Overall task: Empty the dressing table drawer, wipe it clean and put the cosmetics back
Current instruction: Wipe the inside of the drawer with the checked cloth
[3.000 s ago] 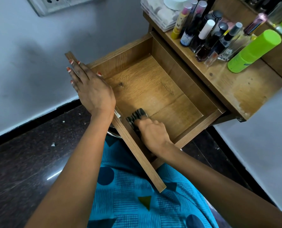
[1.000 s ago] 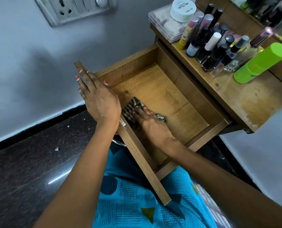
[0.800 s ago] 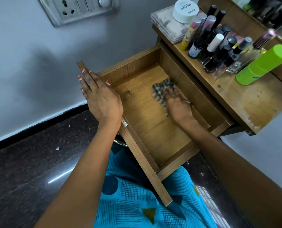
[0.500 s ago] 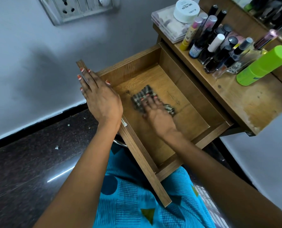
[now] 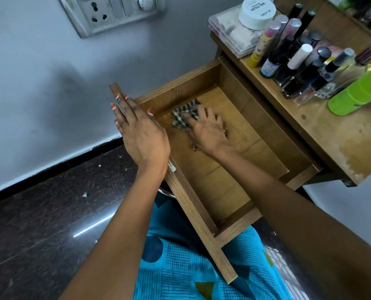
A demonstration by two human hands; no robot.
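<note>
I see the cosmetics (image 5: 299,61) crowded together on the surface (image 5: 331,137) beside the open drawer (image 5: 223,182). A green can (image 5: 357,94) stands next to them, and a white jar (image 5: 257,11) sits on a clear box (image 5: 230,33) behind. Inside the drawer lies a checked cloth (image 5: 183,116), near the far corner. My left hand (image 5: 141,131) rests flat, fingers straight, on the drawer's front edge. My right hand (image 5: 206,128), fingers spread, presses the cloth down. Under a second ago the cloth was against the wall nearest the surface; it has since swept across toward my left hand.
</note>
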